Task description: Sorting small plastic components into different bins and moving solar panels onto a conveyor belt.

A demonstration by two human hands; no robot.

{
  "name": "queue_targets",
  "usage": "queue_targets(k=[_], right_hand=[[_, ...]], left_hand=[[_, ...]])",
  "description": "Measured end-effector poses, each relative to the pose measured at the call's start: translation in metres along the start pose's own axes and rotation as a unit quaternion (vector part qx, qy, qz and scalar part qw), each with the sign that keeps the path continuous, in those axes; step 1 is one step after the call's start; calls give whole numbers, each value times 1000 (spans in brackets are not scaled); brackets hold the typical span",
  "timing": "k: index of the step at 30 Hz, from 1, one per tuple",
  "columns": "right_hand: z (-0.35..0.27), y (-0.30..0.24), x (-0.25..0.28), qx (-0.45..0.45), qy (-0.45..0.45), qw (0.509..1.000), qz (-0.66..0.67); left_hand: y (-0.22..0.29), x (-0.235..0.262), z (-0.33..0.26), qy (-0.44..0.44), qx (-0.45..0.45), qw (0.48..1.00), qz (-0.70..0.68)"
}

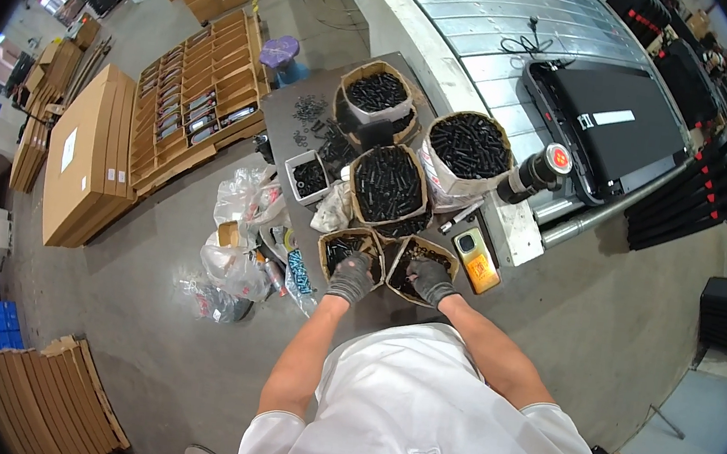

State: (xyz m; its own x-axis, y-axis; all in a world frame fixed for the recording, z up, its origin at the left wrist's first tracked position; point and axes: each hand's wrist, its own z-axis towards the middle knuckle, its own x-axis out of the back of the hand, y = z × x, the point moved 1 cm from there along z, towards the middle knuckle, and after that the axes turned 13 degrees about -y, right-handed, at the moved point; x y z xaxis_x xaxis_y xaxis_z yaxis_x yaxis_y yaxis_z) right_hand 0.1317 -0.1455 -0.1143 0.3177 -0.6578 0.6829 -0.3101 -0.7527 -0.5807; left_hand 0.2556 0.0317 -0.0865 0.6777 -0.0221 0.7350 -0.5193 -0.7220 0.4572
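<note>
My left hand [351,277], in a grey glove, reaches into a small cardboard box [326,242] of black parts at the near edge of the table. Inside the neighbouring box [451,259] is my right hand [431,280], gloved the same way, among small dark pieces. The fingertips of both hands are down in the boxes, so what they hold does not show. Just beyond stand bags and boxes full of short black cylindrical parts [388,183], with another full bag [468,146] to the right. A phone in a yellow-orange case [476,260] lies right of my right hand.
A white tray [307,176] of black parts sits at the table's left, near loose rings. Plastic bags [237,271] hang at the left edge. A dark bottle [535,171] and a black case [608,129] are right, by a metal roller conveyor [460,5]. Cardboard stacks stand left.
</note>
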Motion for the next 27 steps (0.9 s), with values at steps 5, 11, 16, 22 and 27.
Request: queue_targets(k=[5,11,16,22,27], right_hand=[[-7,-2,16,10,36,955,293],[-44,-29,51,8,-86,767,635],[-51,-35,45,19,-54,607,793],[-44,-35,40,12,-46,585,810],[-47,-44,51,50,-72,534,841]], left_hand=[[-2,-21,5,62,11,998,6],[-30,0,-5,113,-32,983,-142],[-7,29,-27,65,-54,873,-480],[-14,22,-30,-22,-9,796,-605],[-17,11,-39,-21,-43,771,-636]])
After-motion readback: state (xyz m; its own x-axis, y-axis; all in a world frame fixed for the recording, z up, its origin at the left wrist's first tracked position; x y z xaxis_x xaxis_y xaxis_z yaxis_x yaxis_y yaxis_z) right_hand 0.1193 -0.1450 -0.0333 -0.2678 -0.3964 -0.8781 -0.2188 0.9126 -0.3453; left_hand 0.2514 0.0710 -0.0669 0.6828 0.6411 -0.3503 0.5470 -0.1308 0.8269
